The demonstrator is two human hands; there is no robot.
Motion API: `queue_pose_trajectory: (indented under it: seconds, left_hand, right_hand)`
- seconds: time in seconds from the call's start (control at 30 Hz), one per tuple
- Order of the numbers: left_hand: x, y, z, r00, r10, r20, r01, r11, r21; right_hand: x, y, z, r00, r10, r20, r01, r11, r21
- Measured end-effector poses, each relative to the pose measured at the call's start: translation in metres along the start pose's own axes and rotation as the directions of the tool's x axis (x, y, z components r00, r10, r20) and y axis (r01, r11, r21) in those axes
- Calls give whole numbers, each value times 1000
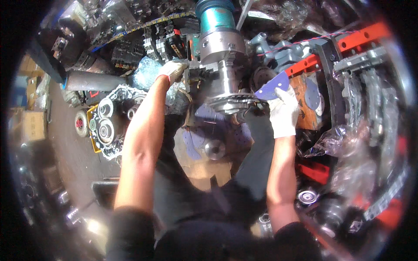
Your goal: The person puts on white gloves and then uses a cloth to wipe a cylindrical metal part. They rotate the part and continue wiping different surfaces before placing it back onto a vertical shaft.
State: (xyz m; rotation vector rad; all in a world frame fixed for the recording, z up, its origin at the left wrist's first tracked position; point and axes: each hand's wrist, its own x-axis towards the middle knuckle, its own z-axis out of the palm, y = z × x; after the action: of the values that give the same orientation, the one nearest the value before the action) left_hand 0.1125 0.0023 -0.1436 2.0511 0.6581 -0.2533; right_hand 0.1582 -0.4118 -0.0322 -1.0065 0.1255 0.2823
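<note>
My right hand (pixel 284 108), in a white glove, pinches a purple sheet with small holes (pixel 274 87); it looks like a sanding disc folded in half. The sheet is just right of a steel shaft with a wide toothed flange (pixel 227 82), which hangs from a grey chuck (pixel 222 45) below a teal motor housing (pixel 217 18). My left hand (pixel 173 71), gloved too, is closed left of the chuck, near dark metal machine parts; what its fingers hold is hidden. More purple pieces (pixel 193 138) lie below the shaft, around a round metal part (pixel 214 149) between my legs.
An open gear casing (pixel 106 124) with white-looking gears stands at the left, near a small wheel (pixel 81 123). Red perforated beams (pixel 365 37) and plastic-wrapped metal parts (pixel 355 161) crowd the right side. Another purple disc (pixel 312 95) rests by a wooden board (pixel 300 111).
</note>
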Motion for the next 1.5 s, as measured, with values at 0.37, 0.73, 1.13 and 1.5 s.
queue_pose_trajectory:
  seconds: [0.37, 0.73, 1.13, 1.5]
  left_hand:
    - [65, -39, 19, 941, 138, 309, -145, 989, 0]
    - [111, -98, 44, 877, 449, 173, -440, 600, 668]
    - [109, -73, 46, 978, 206, 43, -180, 714, 677]
    - [49, -4, 22, 971, 1, -238, 111, 882, 458]
  right_hand:
    - [-3, -6, 24, 993, 65, 103, -58, 996, -62]
    - [-15, -6, 28, 978, 86, 187, -60, 988, -141]
    - [-15, -4, 35, 984, 114, 140, -91, 983, -158]
    - [-5, 7, 22, 944, 108, 311, -97, 994, -49]
